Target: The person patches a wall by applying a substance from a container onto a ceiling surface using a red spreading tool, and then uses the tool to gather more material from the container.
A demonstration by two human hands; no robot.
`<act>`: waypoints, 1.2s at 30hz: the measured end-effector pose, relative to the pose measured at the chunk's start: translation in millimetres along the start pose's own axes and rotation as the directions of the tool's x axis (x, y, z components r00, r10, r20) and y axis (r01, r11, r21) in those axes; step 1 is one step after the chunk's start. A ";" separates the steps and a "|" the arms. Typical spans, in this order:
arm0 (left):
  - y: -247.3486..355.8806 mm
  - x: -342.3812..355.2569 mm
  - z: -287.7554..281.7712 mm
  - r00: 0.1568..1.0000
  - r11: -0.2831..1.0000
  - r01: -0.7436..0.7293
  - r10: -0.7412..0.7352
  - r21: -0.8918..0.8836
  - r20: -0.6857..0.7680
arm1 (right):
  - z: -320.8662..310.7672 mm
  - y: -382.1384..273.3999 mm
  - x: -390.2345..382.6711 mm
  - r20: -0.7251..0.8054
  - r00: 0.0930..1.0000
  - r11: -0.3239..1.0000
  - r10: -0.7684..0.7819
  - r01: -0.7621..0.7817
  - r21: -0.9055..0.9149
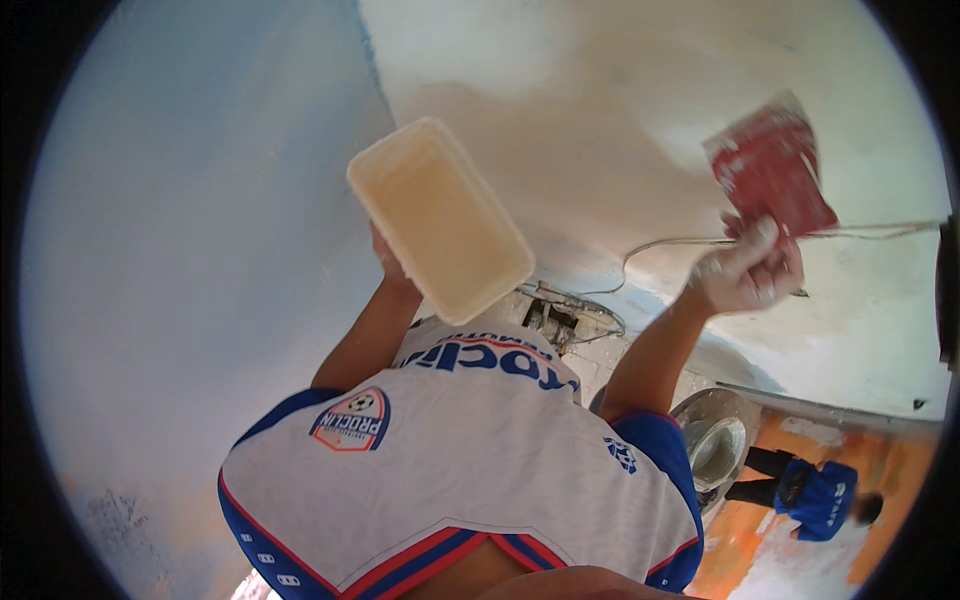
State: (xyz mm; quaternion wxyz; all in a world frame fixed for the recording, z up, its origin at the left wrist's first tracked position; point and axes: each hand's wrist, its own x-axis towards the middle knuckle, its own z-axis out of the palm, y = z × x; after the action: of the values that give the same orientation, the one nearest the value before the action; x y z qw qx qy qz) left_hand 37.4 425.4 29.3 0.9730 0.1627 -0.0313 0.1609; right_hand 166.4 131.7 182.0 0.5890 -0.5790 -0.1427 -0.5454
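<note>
A: Where is the tray?

B: Raised against the wall, left of the hole with wires. The left hand holds it from underneath; only a few fingers show at its lower edge, so the hold looks closed, though I cannot see it fully.

A: And the right hand?

B: Up and to the right of that hole, fingers curled tight around the handle of a red trowel, whose blade lies flat on the pale plaster.

A: Anything else near the hole?

B: A thin cable runs right from it, passing behind the trowel hand. Below and to the right stands a bucket, smeared white, on an orange floor.
</note>
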 end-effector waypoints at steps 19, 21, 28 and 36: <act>23.0 40.0 45.5 0.982 0.992 0.105 -0.115 0.071 0.150 | -10.3 -111.6 -18.5 0.798 0.399 0.891 -0.452 0.153 0.428; 26.4 35.2 52.0 0.993 0.972 0.061 -0.083 0.225 0.089 | 5.0 -120.5 -10.0 0.841 0.245 0.874 -0.482 0.196 0.444; 8.4 31.8 26.2 0.995 0.963 0.097 -0.103 0.253 0.010 | 34.9 -124.9 -12.8 0.906 -0.121 0.876 -0.405 0.232 0.423; 63.7 -30.5 22.6 0.997 0.951 0.064 -0.076 0.304 0.029 | 37.2 -191.8 -50.3 0.882 -0.214 0.825 -0.421 0.313 0.470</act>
State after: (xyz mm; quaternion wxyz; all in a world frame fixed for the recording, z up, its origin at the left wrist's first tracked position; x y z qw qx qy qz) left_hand -12.3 465.9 66.7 0.9409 0.3139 -0.0200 0.1257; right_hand 10.4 237.8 253.5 0.1274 -0.6922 -0.7045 -0.0907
